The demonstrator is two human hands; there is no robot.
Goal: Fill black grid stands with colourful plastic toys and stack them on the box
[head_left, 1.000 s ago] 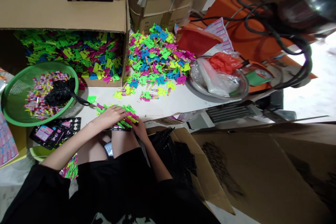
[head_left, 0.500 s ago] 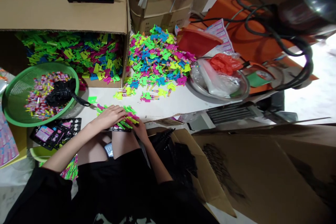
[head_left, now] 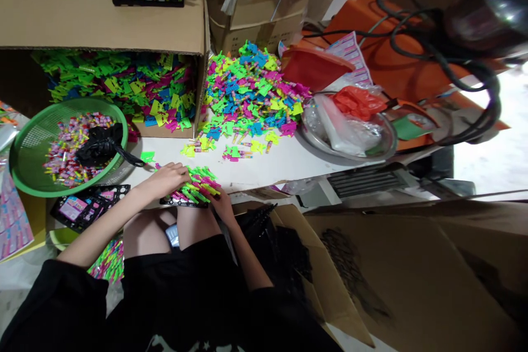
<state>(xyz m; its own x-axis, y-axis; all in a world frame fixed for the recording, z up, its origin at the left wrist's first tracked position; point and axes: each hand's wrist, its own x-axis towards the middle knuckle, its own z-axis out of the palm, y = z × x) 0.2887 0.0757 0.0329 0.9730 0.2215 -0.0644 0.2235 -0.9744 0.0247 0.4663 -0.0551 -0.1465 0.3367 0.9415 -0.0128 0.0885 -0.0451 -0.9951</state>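
Note:
On my lap, at the table's front edge, rests a black rack with holes [head_left: 168, 201], filled on its right part with green, pink and yellow toy-topped candy tubes [head_left: 198, 184]. My left hand [head_left: 171, 177] is over the rack's left end with its fingers bent together; what they hold, if anything, is hidden. At the right end, my right hand [head_left: 223, 203] grips the rack, its fingers partly hidden by the tubes. A green toy piece [head_left: 147, 157] lies on the white table beyond my left hand.
A green basket [head_left: 18, 170] of small wrapped candies stands left, before an open carton [head_left: 165, 27] of toy pieces. A colourful heap [head_left: 251, 93] covers the table's middle. Right of it sits a metal bowl [head_left: 390, 148] with plastic bags. Black racks [head_left: 86, 209] lie at left.
My left hand has drawn back to the left, off the toy tops, uncovering more of them. My right hand stays at the rack. The whole view has shifted slightly.

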